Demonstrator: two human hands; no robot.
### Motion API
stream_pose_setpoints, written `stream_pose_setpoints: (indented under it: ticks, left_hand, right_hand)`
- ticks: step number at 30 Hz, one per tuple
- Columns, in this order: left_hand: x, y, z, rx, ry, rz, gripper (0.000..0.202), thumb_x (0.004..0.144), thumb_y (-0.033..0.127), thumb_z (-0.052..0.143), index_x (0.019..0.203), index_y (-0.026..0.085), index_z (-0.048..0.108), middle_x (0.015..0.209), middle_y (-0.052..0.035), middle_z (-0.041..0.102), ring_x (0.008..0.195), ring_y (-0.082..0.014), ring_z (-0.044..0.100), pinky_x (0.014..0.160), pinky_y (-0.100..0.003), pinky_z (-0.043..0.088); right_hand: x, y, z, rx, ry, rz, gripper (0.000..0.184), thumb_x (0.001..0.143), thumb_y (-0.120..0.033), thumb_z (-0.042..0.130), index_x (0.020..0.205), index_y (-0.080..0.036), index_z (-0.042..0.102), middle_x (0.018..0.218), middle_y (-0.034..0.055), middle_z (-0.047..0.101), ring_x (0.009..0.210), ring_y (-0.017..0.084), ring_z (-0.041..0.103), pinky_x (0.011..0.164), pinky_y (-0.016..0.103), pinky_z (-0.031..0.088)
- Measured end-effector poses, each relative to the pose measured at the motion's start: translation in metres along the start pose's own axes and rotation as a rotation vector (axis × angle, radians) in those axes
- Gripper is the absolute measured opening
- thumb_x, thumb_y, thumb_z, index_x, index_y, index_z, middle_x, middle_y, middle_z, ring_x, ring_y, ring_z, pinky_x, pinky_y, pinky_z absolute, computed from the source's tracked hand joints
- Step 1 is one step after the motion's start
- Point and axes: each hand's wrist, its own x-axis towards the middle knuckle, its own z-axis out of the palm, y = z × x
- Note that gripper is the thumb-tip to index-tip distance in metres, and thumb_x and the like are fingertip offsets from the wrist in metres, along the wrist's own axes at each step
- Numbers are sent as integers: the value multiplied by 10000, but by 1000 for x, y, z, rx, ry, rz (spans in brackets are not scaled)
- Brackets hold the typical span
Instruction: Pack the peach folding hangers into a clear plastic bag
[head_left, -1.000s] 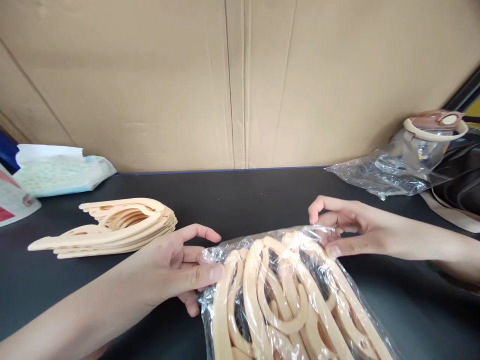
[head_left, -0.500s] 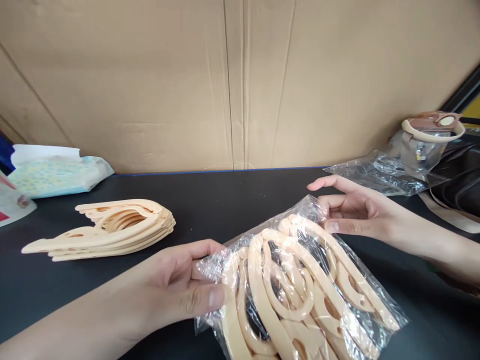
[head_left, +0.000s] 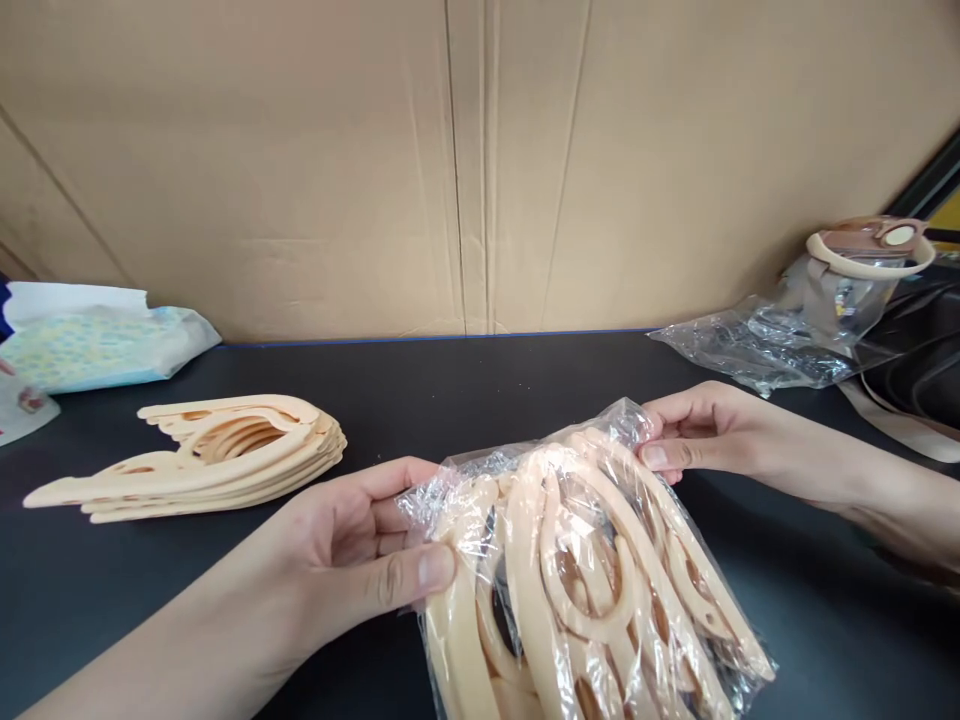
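A clear plastic bag [head_left: 480,462] packed with several beige plastic pieces that look like folding hangers [head_left: 525,560] is held up in front of me, its lower end cut off by the frame. My left hand [head_left: 360,560] pinches the bag's upper left corner, thumb in front and fingers behind. At the upper right corner, my right hand [head_left: 701,430] grips the film between thumb and fingers. To the left of the bag, a loose stack of similar beige hangers [head_left: 225,470] lies on the black table [head_left: 420,400].
A pack of tissues or wipes [head_left: 112,345] lies at the back left. Back right, a crumpled clear plastic bag [head_left: 742,340] lies beside a transparent bottle with a brown lid [head_left: 862,245] and a black bag [head_left: 922,350]. Cardboard [head_left: 337,170] stands behind the table.
My right hand has moved down slightly and closed its raised index finger onto the bag's corner. The bag has tilted, its right lower edge shifting left. My left hand keeps its hold.
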Motion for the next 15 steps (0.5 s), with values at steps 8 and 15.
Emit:
stream_pose_setpoints:
  ticks: [8, 15]
  left_hand:
    - [7, 0, -12, -50, 234, 49, 551, 686, 459, 822, 1177, 289, 640, 1027, 27, 762, 972, -174, 700, 875, -256, 550]
    - [8, 1, -15, 154, 379, 88, 369, 714, 492, 765, 970, 248, 661, 828, 44, 742, 881, -172, 677, 831, -256, 511]
  right_hand:
    - [-1, -5, 4, -3, 21, -93, 317, 875, -425, 646, 689, -178, 579, 652, -18, 550, 638, 125, 499, 651, 282, 384]
    - [-1, -2, 17, 76, -55, -76, 296, 908, -431, 604, 753, -181, 574, 670, -23, 561, 634, 118, 503, 628, 262, 389]
